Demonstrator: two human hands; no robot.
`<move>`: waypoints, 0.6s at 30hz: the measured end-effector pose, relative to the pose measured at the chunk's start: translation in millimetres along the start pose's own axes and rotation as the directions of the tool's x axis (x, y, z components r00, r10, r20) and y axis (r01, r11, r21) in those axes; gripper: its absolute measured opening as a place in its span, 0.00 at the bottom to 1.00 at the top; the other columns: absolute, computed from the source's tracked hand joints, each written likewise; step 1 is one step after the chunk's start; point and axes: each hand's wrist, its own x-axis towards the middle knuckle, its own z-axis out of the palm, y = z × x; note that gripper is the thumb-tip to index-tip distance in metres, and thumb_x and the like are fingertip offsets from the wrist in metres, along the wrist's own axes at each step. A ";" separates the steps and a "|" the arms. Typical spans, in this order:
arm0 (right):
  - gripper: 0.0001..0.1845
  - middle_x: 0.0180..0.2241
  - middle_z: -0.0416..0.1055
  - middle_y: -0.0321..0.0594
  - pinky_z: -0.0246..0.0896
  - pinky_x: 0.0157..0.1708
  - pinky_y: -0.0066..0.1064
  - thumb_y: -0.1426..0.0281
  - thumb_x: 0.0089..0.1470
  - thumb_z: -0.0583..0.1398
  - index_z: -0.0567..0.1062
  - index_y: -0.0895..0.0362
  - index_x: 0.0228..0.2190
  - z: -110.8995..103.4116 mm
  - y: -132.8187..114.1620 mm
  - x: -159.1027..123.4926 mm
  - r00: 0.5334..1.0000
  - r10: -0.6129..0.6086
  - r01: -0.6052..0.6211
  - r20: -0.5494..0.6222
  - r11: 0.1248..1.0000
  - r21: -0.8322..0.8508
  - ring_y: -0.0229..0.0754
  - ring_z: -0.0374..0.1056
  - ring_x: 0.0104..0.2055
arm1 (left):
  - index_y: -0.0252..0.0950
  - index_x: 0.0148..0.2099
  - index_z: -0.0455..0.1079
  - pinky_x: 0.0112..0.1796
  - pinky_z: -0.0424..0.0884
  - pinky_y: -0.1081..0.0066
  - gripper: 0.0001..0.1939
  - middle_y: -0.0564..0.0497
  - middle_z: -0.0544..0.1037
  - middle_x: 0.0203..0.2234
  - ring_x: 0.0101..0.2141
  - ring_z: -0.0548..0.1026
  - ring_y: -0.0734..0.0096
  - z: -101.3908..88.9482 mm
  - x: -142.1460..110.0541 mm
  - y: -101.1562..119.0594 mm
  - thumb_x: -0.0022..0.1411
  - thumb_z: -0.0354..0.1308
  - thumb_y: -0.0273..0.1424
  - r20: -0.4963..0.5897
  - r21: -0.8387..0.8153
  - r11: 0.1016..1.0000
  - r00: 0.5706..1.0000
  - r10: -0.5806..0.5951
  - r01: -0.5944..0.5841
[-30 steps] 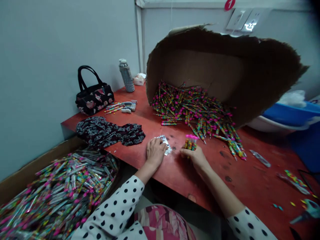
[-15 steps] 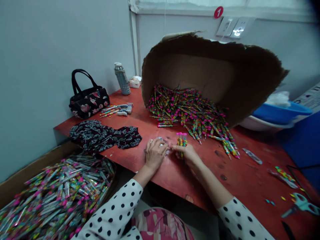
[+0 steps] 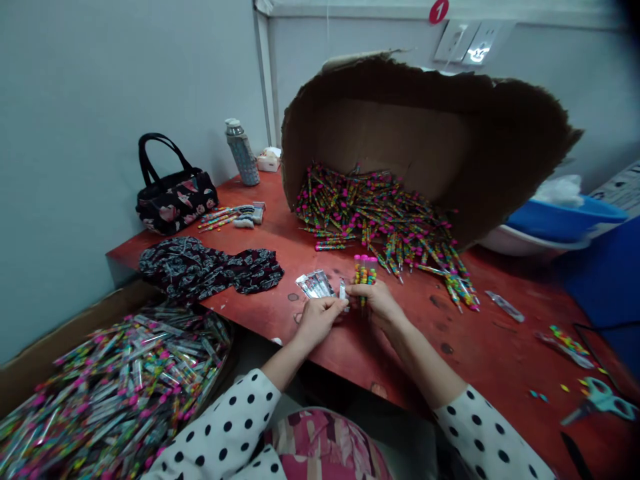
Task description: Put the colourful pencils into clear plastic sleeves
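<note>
My right hand (image 3: 380, 303) is wrapped round a small bunch of colourful pencils (image 3: 365, 272), their pink ends pointing up. With thumb and fingertips my left hand (image 3: 320, 322) pinches a small clear plastic sleeve (image 3: 343, 289), close beside the right fingertips. Just beyond the left hand, several shiny flat sleeves (image 3: 315, 285) lie fanned on the red table (image 3: 400, 360). Many loose pencils of the same kind (image 3: 370, 207) spill from a cardboard box (image 3: 400, 123) tipped on its side toward me.
Below left, another box holds many sleeved pencils (image 3: 135, 380). A patterned cloth (image 3: 210, 270), a handbag (image 3: 175, 200) and a flask (image 3: 243, 153) are at the left. Scissors (image 3: 597, 400), a clear packet (image 3: 505, 307) and basins (image 3: 565, 220) are at the right.
My left hand has lifted off the shiny sleeves and drawn back toward me, uncovering them. It now pinches one sleeve near the right hand, which still holds the pencils.
</note>
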 end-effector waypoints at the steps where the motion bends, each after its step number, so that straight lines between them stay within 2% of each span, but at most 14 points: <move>1: 0.07 0.13 0.62 0.30 0.51 0.14 0.25 0.74 0.32 0.63 0.68 0.59 0.18 1.0 -0.1 -0.7 1.000 -0.013 0.013 0.001 1.000 -0.005 0.32 0.55 0.14 | 0.30 0.25 0.74 0.30 0.71 0.72 0.14 0.50 0.74 0.21 0.24 0.72 0.72 1.7 0.5 -0.6 0.46 0.63 0.38 0.004 -0.045 0.998 0.999 -0.038 0.038; 7: 0.07 0.15 0.66 0.33 0.53 0.17 0.27 0.72 0.34 0.63 0.70 0.58 0.20 -6.4 4.5 -19.7 0.997 -0.075 0.074 -0.002 0.992 -0.105 0.35 0.59 0.16 | 0.27 0.27 0.73 0.26 0.72 0.76 0.14 0.47 0.76 0.22 0.22 0.73 0.76 3.6 -1.8 6.1 0.42 0.67 0.34 -0.079 -0.279 0.949 0.981 -0.177 0.149; 11: 0.09 0.17 0.69 0.35 0.57 0.21 0.30 0.68 0.36 0.65 0.72 0.58 0.23 -21.3 13.9 -48.5 0.999 -0.025 0.019 -0.021 0.960 -0.278 0.39 0.63 0.19 | 0.28 0.28 0.71 0.26 0.72 0.76 0.10 0.47 0.76 0.22 0.23 0.74 0.75 2.2 -0.5 9.0 0.44 0.66 0.30 -0.086 -0.475 0.858 0.960 -0.266 0.195; 15: 0.13 0.22 0.71 0.34 0.57 0.25 0.30 0.68 0.34 0.67 0.74 0.56 0.27 -24.4 23.9 -74.9 0.995 -0.086 0.058 -0.042 0.888 -0.456 0.40 0.64 0.24 | 0.30 0.30 0.68 0.27 0.73 0.72 0.09 0.50 0.75 0.22 0.23 0.74 0.73 7.7 1.2 7.8 0.47 0.64 0.28 -0.054 -0.644 0.736 0.947 -0.316 0.209; 18: 0.15 0.26 0.72 0.33 0.58 0.27 0.29 0.66 0.35 0.66 0.75 0.54 0.31 -19.9 29.4 -85.2 0.987 -0.154 0.097 -0.056 0.825 -0.557 0.42 0.64 0.27 | 0.32 0.30 0.66 0.25 0.73 0.73 0.09 0.51 0.74 0.21 0.21 0.73 0.74 14.8 0.1 9.5 0.48 0.64 0.29 -0.057 -0.689 0.691 0.934 -0.352 0.219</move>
